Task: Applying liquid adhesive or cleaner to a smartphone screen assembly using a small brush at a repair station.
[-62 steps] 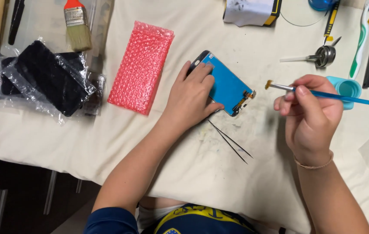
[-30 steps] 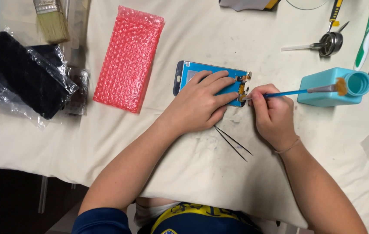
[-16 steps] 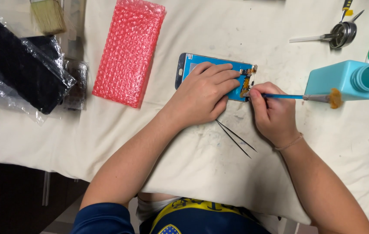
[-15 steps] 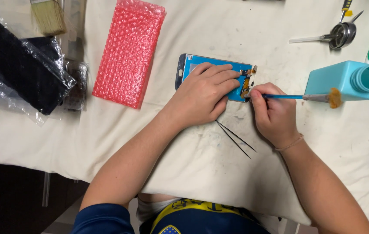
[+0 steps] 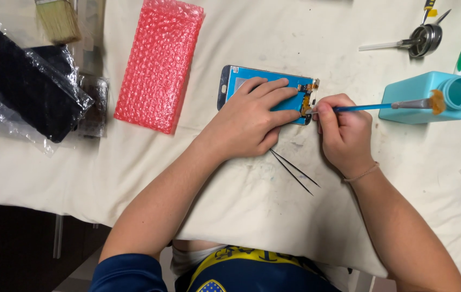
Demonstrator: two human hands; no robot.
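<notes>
Left hand [image 5: 252, 116] lies flat, fingers spread, pinning the blue phone screen panel [image 5: 241, 81] to the cloth-covered counter [image 5: 230, 205] at upper centre of the frame; right hand [image 5: 344, 132] is clenched around a thin blue brush [image 5: 371, 107], handle end at the panel's right edge where a small orange flex part shows. For sound work, pressure should stay even and strokes short and light. Black tweezers [image 5: 295, 170] lie just below the hands; a teal bottle [image 5: 430, 97] lies at right.
</notes>
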